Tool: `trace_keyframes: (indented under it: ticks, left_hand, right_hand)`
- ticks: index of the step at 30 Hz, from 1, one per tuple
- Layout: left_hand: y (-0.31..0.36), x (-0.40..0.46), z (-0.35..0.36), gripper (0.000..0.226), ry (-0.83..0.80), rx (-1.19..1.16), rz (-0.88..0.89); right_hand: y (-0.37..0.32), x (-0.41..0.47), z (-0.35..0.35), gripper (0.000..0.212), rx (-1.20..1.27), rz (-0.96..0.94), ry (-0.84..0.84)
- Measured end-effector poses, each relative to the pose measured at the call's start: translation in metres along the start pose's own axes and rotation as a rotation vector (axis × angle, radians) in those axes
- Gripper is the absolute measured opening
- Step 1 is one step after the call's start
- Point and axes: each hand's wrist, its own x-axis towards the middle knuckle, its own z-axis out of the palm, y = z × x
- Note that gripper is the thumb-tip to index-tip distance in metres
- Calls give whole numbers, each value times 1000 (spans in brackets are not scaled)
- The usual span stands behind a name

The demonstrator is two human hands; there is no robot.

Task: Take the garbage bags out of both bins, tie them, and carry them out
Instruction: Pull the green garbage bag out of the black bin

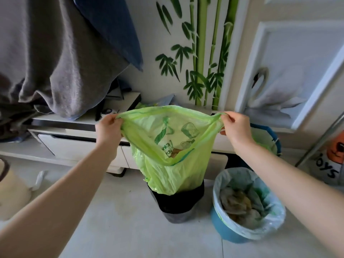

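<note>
Bare forearms are reaching in from both lower corners. On the left, the left hand is gripping the rim of the green garbage bag, fingers curled round the bunched plastic. That bag is hanging half out of the black bin, its mouth stretched wide; its green printing is too creased to read. The right hand is pinching the opposite rim. Just right, a blue bin is holding a pale lined bag of rubbish. Far right, a bag is showing "oys"
</note>
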Motion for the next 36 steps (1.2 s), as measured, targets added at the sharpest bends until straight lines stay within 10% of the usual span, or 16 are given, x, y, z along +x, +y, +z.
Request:
trace_keyframes:
  ticks: [17,36]
  left_hand:
    - [104,-114,-71,18,-33,-49,214]
    - [-122,-136,-113,6,-248,323,-428]
  right_hand:
    - [-107,-101,-112,18,63,-181,63]
    - [93,-206,-74,18,-394,330,-353]
